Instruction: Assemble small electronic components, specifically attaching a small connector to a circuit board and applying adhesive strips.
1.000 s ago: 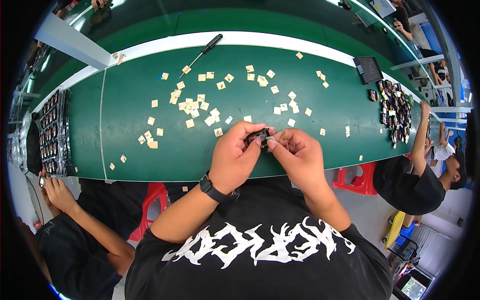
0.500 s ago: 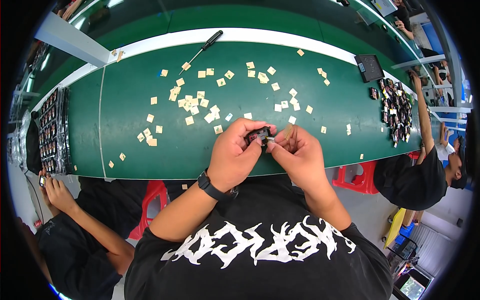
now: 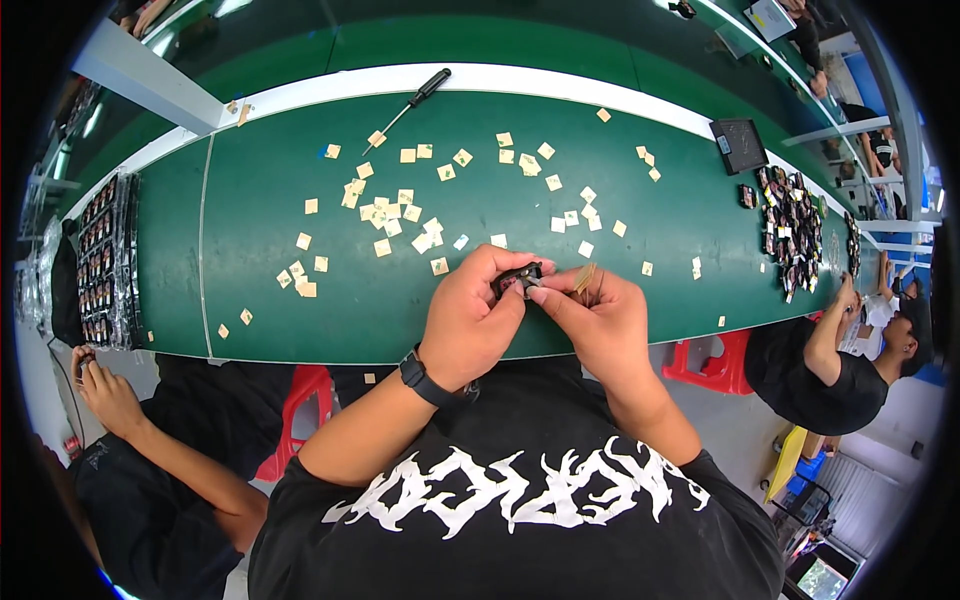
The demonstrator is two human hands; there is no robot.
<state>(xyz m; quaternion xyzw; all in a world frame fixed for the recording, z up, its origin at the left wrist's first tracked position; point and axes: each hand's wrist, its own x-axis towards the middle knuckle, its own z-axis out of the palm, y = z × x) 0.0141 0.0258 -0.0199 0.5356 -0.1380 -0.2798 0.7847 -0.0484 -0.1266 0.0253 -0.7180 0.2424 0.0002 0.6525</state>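
Observation:
My left hand (image 3: 466,318) is closed round a small black electronic part (image 3: 515,277) just over the table's near edge. Its thumb lies along the part's near face. At the part's right end, my right hand (image 3: 604,318) presses with thumb and forefinger; whatever lies under those fingertips is hidden. A thin tan square of backing paper (image 3: 585,277) sticks up between the fingers of that same hand. Beyond both hands, many small pale squares (image 3: 380,210) lie scattered, some of them overlapping.
A screwdriver (image 3: 427,86) lies at the table's far edge. To the right are a black tray (image 3: 739,146) and a heap of small black parts (image 3: 790,230). Packed parts (image 3: 108,265) stand at the left end. Co-workers sit on both sides, with red stools (image 3: 712,362) nearby.
My hands stay together at the black part, with slight finger movement. The co-worker at right has drawn an arm back from the far side; the left co-worker's hands have shifted slightly.

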